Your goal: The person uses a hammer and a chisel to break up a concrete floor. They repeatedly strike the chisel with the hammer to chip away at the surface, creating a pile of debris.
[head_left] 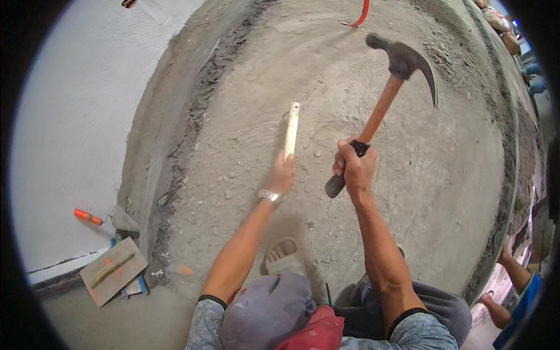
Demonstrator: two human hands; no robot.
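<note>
My right hand [358, 168] is wrapped round the black grip of a claw hammer [383, 106]. Its dark head is raised at the far end of the orange shaft, with the claw curving to the right. In my left hand [281, 177], slightly blurred, is a slim cream-coloured bar [292, 129] with a small hole near its upper end. The lower end of the bar is hidden in the fist. Hammer and bar are apart. Beneath both hands lies a rough grey cement floor [245, 157] strewn with small chips.
A pointing trowel with an orange handle [88, 217] and a plastering float [129, 267] lie at the left beside a white wall [81, 128]. A red tube [363, 13] sticks up at the far side. Another person's arm [515, 274] shows at the right rim.
</note>
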